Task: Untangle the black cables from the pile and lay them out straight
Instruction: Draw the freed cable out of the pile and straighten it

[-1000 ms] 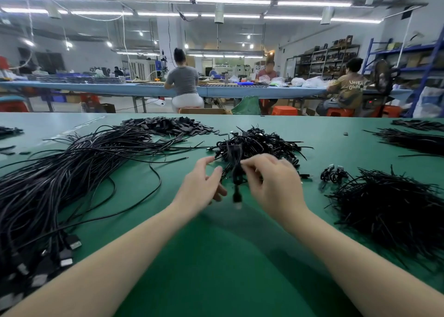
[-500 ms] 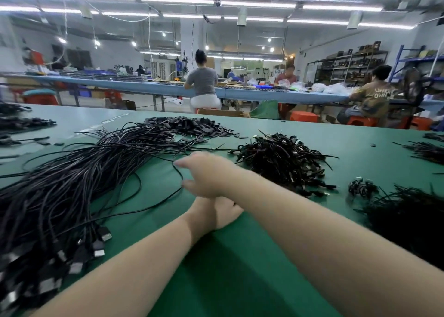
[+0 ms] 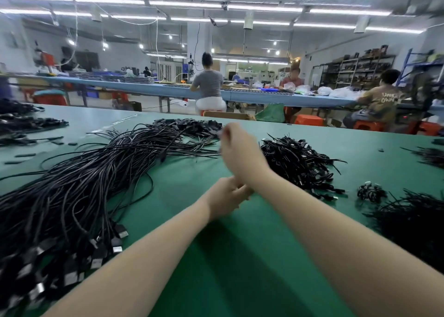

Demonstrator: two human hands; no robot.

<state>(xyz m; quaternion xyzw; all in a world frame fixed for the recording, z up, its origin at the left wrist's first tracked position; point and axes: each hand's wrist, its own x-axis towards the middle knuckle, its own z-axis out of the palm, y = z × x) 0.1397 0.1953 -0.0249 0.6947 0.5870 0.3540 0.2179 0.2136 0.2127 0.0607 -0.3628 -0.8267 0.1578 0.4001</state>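
You are working at the green table [image 3: 240, 268], and the job is looking well underway but far from finished.

- Done, as judged: a big sheaf of laid-out cables [image 3: 79, 191] is lying along your left side, running roughly parallel from the plug ends near you toward the far middle of the table. A few strands are looping out of line.
- Left: the tangled pile [image 3: 295, 160] is sitting in the middle, just right of your right hand, still knotted. More dark heaps are sitting at the right edge and far left; whether those are yours to sort, I cannot tell.
- Your right hand [image 3: 236, 148] is crossing over your left wrist, reaching toward the far end of the sheaf. It is blurred; whether it is pinching a cable, I cannot tell.
- Your left hand [image 3: 225, 199] is lying low near the table, fingers loosely curled, partly hidden under your right forearm; whether it is holding anything, I cannot tell.
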